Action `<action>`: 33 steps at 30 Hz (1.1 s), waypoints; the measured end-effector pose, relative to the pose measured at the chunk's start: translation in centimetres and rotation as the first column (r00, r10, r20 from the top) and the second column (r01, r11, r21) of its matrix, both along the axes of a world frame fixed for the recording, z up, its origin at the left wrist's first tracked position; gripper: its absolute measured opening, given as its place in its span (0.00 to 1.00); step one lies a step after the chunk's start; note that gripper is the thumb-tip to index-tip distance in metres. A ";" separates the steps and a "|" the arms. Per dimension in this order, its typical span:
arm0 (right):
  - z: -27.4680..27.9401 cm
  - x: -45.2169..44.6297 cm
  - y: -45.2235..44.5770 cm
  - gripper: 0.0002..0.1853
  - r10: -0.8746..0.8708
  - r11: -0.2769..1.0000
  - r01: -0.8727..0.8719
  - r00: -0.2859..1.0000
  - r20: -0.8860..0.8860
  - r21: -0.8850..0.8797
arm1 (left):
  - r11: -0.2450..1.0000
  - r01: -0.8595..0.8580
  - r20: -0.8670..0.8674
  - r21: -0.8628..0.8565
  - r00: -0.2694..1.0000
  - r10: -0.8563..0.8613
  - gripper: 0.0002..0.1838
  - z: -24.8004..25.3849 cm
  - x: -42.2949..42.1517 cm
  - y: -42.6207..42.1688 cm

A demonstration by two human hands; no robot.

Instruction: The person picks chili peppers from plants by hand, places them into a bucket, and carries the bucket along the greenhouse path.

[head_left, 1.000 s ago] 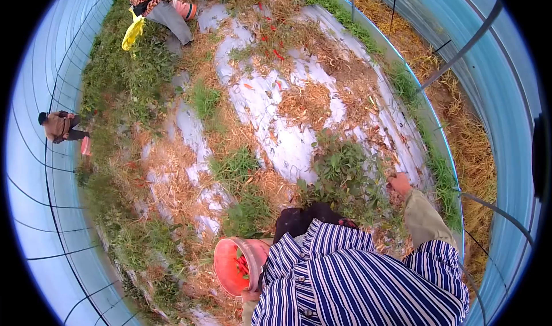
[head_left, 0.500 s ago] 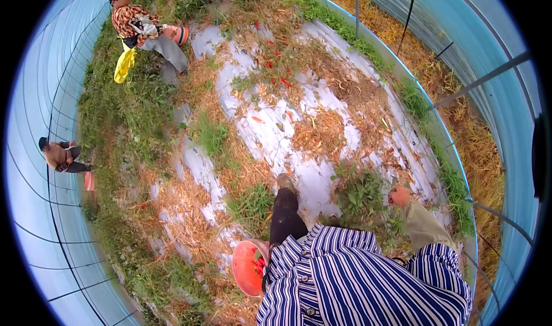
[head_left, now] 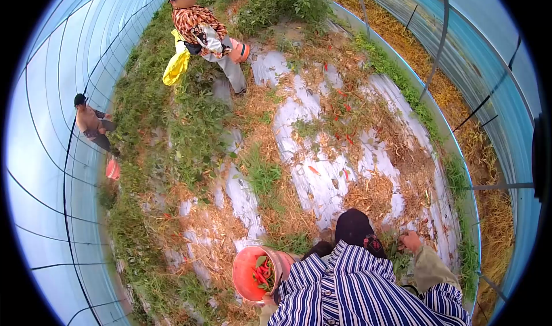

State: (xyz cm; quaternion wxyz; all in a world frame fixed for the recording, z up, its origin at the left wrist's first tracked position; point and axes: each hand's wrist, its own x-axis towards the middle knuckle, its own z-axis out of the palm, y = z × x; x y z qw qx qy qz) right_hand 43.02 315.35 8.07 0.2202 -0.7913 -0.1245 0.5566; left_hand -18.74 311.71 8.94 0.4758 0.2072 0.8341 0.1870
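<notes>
My right hand [head_left: 410, 241] hangs low at the right beside a leafy plant [head_left: 401, 258], below its khaki sleeve [head_left: 432, 268]. Its fingers look curled in; whatever they might hold is too small to make out. On my left side is a pinkish-red bucket [head_left: 244, 277], tilted so that its inside shows. Several red peppers [head_left: 263, 277] and some green leaves lie in it. A bit of sleeve shows under the bucket, but my left hand is hidden. My dark-clad knee [head_left: 355, 231] is raised in front of me.
A person [head_left: 198, 29] with an orange-red bucket [head_left: 239, 51] stands ahead among plants; another person [head_left: 92, 121] is farther left near a red bucket [head_left: 112, 169]. Whitish ground sheeting [head_left: 316, 182] carries dry debris and scattered red peppers [head_left: 348, 139]. Plastic greenhouse walls [head_left: 494, 84] rise on both sides.
The view has shifted left and up, and my knee has come up. The bucket now shows more peppers inside. The person ahead appears more upright. My right hand sits lower in view.
</notes>
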 end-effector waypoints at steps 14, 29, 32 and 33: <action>-5.6 9.5 33.9 0.08 -0.023 0.999 0.023 1.000 -0.012 0.022 | 0.992 0.110 -0.096 -0.064 0.989 -0.116 0.19 2.1 7.0 30.2; 0.6 16.9 59.8 0.09 -0.107 0.979 0.120 0.991 -0.085 0.168 | 0.991 -0.082 0.188 0.106 0.980 0.061 0.25 -3.8 10.8 61.2; -0.5 17.1 59.0 0.09 -0.237 0.969 0.237 0.971 -0.002 0.073 | 0.967 -0.181 0.246 0.177 0.960 0.135 0.26 -6.1 12.3 70.1; -1.4 17.3 58.7 0.09 -0.316 0.943 0.313 0.949 0.010 0.111 | 0.971 -0.200 0.334 0.133 0.931 0.146 0.24 -4.5 13.9 73.3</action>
